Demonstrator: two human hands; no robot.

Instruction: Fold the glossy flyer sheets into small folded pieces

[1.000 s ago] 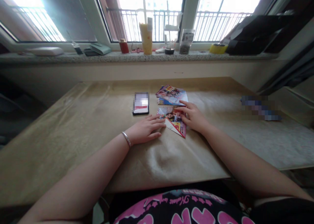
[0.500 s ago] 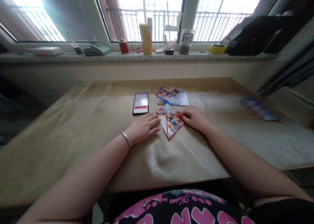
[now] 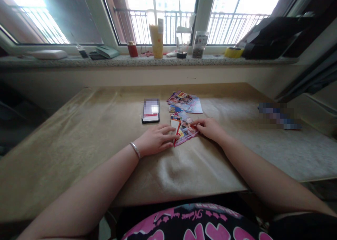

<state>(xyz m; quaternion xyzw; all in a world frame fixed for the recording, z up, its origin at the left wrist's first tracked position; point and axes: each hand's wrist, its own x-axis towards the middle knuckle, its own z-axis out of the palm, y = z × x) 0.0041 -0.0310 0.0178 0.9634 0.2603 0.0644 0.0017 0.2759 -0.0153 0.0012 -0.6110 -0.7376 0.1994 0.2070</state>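
A colourful printed paper sheet [image 3: 184,129], partly folded with a white and red flap on its left, lies on the brown table [image 3: 79,138]. My left hand [image 3: 155,141] rests flat beside it, fingers stretched out and touching the paper's left edge. My right hand [image 3: 210,127] pinches the paper's right corner with curled fingers. A silver bracelet [image 3: 135,150] circles my left wrist.
A stack of similar printed sheets [image 3: 185,102] lies just beyond the paper. A phone [image 3: 151,111] lies to its left. A blurred object [image 3: 279,115] sits at the table's right. The windowsill [image 3: 147,61] holds a yellow cup, jars, a red can and a tape roll.
The paper has turned anticlockwise under my hands, its folded point swinging from lower right toward my left hand. My right hand shifted from lying on the sheet to pinching its right corner.
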